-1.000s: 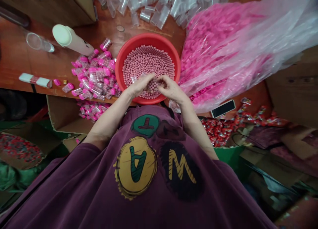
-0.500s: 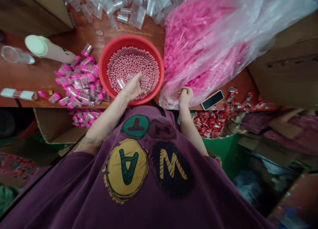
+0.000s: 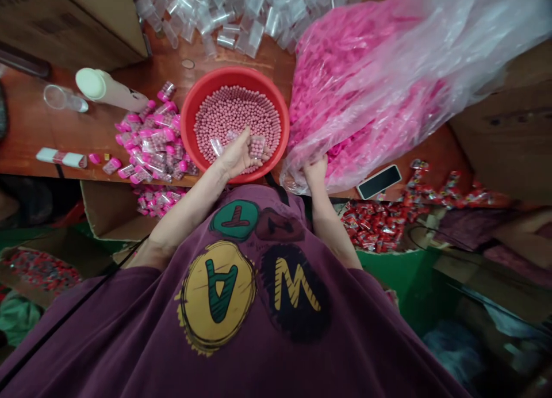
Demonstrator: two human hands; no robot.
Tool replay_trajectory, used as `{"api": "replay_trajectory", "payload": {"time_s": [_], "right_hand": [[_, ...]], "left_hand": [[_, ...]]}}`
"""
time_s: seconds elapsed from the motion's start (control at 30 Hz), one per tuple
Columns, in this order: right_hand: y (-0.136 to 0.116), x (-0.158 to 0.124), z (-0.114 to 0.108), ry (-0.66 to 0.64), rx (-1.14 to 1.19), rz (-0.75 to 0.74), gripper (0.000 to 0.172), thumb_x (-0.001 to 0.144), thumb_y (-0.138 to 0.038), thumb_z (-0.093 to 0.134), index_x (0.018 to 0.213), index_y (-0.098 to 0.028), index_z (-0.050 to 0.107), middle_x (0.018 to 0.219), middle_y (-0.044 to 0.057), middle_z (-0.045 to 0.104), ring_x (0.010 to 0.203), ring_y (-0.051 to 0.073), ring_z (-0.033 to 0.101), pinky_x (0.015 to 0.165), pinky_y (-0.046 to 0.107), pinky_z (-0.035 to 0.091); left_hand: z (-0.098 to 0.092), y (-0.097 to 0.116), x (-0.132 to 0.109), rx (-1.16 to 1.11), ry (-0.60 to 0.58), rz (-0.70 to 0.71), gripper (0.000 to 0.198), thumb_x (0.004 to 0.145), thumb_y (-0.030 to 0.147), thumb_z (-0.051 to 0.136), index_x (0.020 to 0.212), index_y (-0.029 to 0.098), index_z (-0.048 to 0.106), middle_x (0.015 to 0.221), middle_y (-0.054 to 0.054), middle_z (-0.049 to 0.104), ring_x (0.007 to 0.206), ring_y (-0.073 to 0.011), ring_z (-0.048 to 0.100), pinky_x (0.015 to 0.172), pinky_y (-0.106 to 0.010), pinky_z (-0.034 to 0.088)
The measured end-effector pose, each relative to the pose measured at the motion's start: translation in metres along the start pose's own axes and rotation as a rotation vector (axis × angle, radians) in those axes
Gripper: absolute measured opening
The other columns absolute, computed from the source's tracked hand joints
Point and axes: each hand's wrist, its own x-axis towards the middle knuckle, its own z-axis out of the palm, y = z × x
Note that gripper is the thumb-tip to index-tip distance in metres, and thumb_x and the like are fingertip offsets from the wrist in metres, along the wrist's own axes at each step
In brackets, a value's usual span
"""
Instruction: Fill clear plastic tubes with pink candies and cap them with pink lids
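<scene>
My left hand (image 3: 237, 158) is over the near side of a red bowl (image 3: 186, 125) full of small pink balls (image 3: 237, 110). It grips a small clear plastic bottle (image 3: 257, 147) with pink balls inside. Another clear bottle (image 3: 216, 147) lies on the balls beside my wrist. At the mouth of a large clear plastic bag (image 3: 295, 176) is my right hand (image 3: 317, 171), against the bright pink caps (image 3: 338, 155) in the bag. Its fingertips are hidden among bag and caps, so any hold is unclear.
Left of the bowl lies a pile of filled, pink-capped bottles (image 3: 150, 145), with a pale cylinder (image 3: 110, 90) behind. Clear bottles (image 3: 215, 15) cover the back of the table. A phone (image 3: 379, 182) and red wrapped pieces (image 3: 375, 222) lie right. Cardboard boxes (image 3: 73, 27) stand at the sides.
My right hand has reached a little further into the bag's mouth, its fingers now turned down out of sight. My left hand stays in the bowl with the bottle. The view has shifted slightly.
</scene>
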Motion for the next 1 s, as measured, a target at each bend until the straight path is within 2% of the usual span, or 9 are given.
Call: {"api": "replay_trajectory", "payload": {"time_s": [0.07, 0.13, 0.23, 0.33, 0.43, 0.57, 0.8, 0.9, 1.0], "right_hand": [[0.005, -0.011, -0.01, 0.179, 0.197, 0.084, 0.036, 0.093, -0.02, 0.049, 0.125, -0.013, 0.063, 0.13, 0.021, 0.068, 0.128, 0.028, 0.064, 0.119, 0.046, 0.053], [0.012, -0.025, -0.023, 0.305, 0.492, 0.138, 0.037, 0.092, -0.023, 0.049, 0.128, -0.02, 0.059, 0.132, 0.015, 0.068, 0.112, 0.024, 0.071, 0.108, 0.045, 0.06], [0.017, -0.047, -0.044, 0.348, 0.86, 0.076, 0.041, 0.094, -0.041, 0.058, 0.133, -0.028, 0.052, 0.137, 0.009, 0.064, 0.079, 0.015, 0.07, 0.083, 0.039, 0.067], [0.003, -0.066, -0.059, 0.292, 1.021, -0.137, 0.055, 0.093, -0.066, 0.067, 0.134, -0.034, 0.051, 0.134, 0.006, 0.063, 0.078, 0.014, 0.072, 0.078, 0.036, 0.067], [-0.03, -0.076, -0.063, 0.137, 1.079, -0.329, 0.061, 0.095, -0.075, 0.067, 0.138, -0.036, 0.052, 0.133, 0.006, 0.067, 0.086, 0.017, 0.076, 0.08, 0.038, 0.069], [-0.078, -0.082, -0.063, -0.006, 1.112, -0.395, 0.054, 0.1, -0.074, 0.065, 0.136, -0.033, 0.062, 0.119, 0.005, 0.075, 0.084, 0.018, 0.076, 0.083, 0.04, 0.069], [-0.112, -0.084, -0.068, 0.164, 0.804, -0.578, 0.038, 0.101, -0.067, 0.069, 0.108, -0.031, 0.08, 0.116, 0.006, 0.078, 0.11, 0.025, 0.075, 0.101, 0.048, 0.066], [-0.113, -0.083, -0.061, 0.159, 0.861, -0.521, 0.046, 0.102, -0.071, 0.066, 0.124, -0.031, 0.073, 0.104, 0.003, 0.077, 0.092, 0.021, 0.075, 0.087, 0.044, 0.067], [-0.113, -0.083, -0.056, 0.03, 0.958, -0.447, 0.054, 0.105, -0.074, 0.058, 0.14, -0.034, 0.062, 0.091, -0.001, 0.073, 0.067, 0.016, 0.067, 0.07, 0.037, 0.065]], "left_hand": [[0.0, -0.002, -0.002, 0.035, -0.005, 0.011, 0.055, 0.106, 0.069, 0.058, 0.121, 0.018, 0.072, 0.097, -0.012, 0.079, 0.085, -0.0224, 0.079, 0.064, -0.028, 0.06], [0.003, -0.005, -0.004, 0.076, -0.016, 0.025, 0.044, 0.105, 0.061, 0.064, 0.11, 0.019, 0.073, 0.091, -0.009, 0.079, 0.082, -0.0198, 0.077, 0.062, -0.025, 0.058], [0.012, -0.009, -0.008, 0.132, -0.058, 0.041, 0.026, 0.099, 0.044, 0.077, 0.1, 0.018, 0.074, 0.087, -0.006, 0.079, 0.076, -0.0154, 0.074, 0.062, -0.022, 0.054], [0.027, -0.012, -0.012, 0.162, -0.115, 0.06, 0.02, 0.089, 0.031, 0.086, 0.097, 0.017, 0.075, 0.085, -0.004, 0.078, 0.073, -0.0131, 0.073, 0.061, -0.021, 0.052], [0.04, -0.014, -0.015, 0.184, -0.165, 0.083, 0.023, 0.085, 0.025, 0.091, 0.099, 0.016, 0.075, 0.086, -0.003, 0.078, 0.072, -0.0111, 0.071, 0.063, -0.021, 0.05], [0.043, -0.015, -0.016, 0.167, -0.216, 0.126, 0.026, 0.086, 0.027, 0.094, 0.098, 0.015, 0.074, 0.088, -0.002, 0.075, 0.074, -0.0096, 0.07, 0.068, -0.022, 0.051], [0.03, -0.013, -0.022, 0.131, -0.136, 0.194, 0.027, 0.084, 0.026, 0.095, 0.097, 0.016, 0.073, 0.08, 0.002, 0.068, 0.07, -0.0082, 0.065, 0.065, -0.02, 0.048], [0.027, -0.013, -0.025, 0.131, -0.143, 0.182, 0.028, 0.086, 0.026, 0.093, 0.103, 0.016, 0.074, 0.085, 0.001, 0.072, 0.073, -0.0095, 0.068, 0.066, -0.021, 0.048], [0.024, -0.013, -0.025, 0.134, -0.15, 0.177, 0.029, 0.086, 0.027, 0.092, 0.105, 0.017, 0.074, 0.09, -0.002, 0.077, 0.074, -0.0103, 0.069, 0.066, -0.021, 0.049]]}}
